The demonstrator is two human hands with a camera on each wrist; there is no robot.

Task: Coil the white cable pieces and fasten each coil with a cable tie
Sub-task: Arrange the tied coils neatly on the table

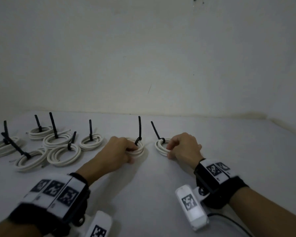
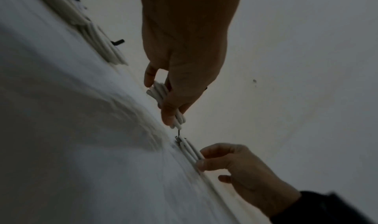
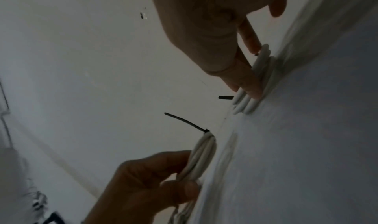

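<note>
**Two tied coils under the hands, six more at the far left**

The left hand curls its fingers over a white cable coil lying on the white counter, thumb and fingers gripping the stacked loops. A black cable tie rises nearly upright from this coil's far edge. Just to its right, apart from it, lies a second white coil, pinched at its right rim by the right hand between thumb and curled fingers. Its black tie leans up and to the left.

In the left wrist view the left hand's fingers close round the coil's loops, which lie low against the counter. In the right wrist view the right hand's thumb and fingers clamp the three or four strands of its coil; whether that rim is raised off the surface I cannot tell in the dim, blurred picture.

At the far left of the counter sits a group of six tied coils, some touching or overlapping, each with a black tie tail sticking up or lying across.

Both wrists carry black bands with white blocks printed with black square marker patterns; no readable words or brand names show. A plain pale wall stands behind the counter.
</note>
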